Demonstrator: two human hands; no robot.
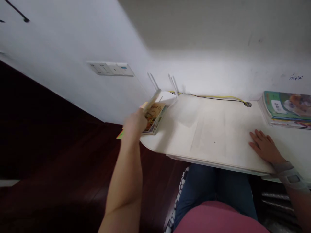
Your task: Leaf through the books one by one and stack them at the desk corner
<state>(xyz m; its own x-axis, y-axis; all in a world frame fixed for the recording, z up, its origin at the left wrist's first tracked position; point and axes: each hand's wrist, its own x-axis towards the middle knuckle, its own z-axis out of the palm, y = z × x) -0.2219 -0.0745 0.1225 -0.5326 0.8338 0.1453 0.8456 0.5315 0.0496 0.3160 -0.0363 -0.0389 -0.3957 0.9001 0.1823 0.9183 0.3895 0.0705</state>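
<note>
At desk's left end, left hand [135, 123] holds thin book [150, 104] tilted up-right.

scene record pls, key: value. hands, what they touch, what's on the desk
left hand: at the desk's left end, on a book atop a small stack; grip blurred
right hand: flat on the desk, palm down, holding nothing
wrist: grey band on the right one
books: second stack at the desk's right end, by the wall
router: white, antennas up, in the far left corner
cable: yellow and black, along the wall to a desk hole
wall: switch panel on the left
</note>
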